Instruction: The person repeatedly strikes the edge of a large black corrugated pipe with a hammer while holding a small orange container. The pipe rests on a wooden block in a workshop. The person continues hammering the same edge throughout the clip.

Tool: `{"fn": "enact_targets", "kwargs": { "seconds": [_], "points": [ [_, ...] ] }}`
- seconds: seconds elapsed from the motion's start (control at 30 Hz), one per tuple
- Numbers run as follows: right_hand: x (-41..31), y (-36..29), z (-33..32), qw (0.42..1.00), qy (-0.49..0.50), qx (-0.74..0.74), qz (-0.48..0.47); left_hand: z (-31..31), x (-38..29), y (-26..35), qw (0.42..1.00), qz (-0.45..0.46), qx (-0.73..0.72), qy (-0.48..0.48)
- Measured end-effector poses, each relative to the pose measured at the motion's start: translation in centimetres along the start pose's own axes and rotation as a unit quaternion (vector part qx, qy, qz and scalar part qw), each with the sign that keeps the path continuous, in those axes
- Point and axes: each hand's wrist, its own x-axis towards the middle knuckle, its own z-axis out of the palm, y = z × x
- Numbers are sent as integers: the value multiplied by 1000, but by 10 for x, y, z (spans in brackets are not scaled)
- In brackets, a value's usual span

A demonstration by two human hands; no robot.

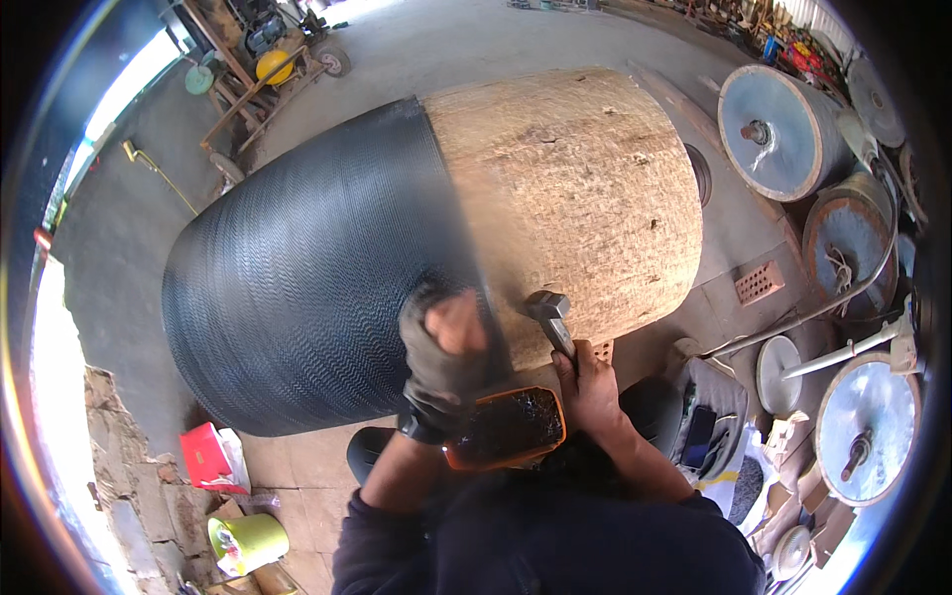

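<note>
Across the view in front of me lies a large wooden drum, its right part bare pale wood. A dark, finely ridged covering in close rows wraps the left part. My left hand, in a grey fingerless glove, is at the covering's edge; its fingers are curled and blurred, and whether they hold something cannot be seen. My right hand grips a hammer, whose head is above the bare wood near that edge. Below my hands sits an orange-rimmed tray with small dark pieces in it, too fine to name.
Metal-ended rollers crowd the right, with a perforated brick on the floor. A phone lies on grey cloth. Lower left are a red box and a green bucket. A wheeled frame stands behind the drum.
</note>
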Motion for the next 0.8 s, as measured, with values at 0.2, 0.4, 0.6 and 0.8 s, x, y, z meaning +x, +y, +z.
{"fn": "enact_targets", "kwargs": {
  "seconds": [0.2,0.4,0.6,0.8],
  "points": [
    [4,4,0,997,32,11,-64,12,-2,16,994,-82,-61,-41],
    [1,0,-3,1000,-6,16,-15,10,6,22,991,-123,-17,-43],
    [9,-25,-11,996,26,60,-58,16,20,36,976,-181,-11,-119],
    [17,-29,-15,996,-7,-33,-83,19,25,36,960,-230,6,-162]
  ]
}}
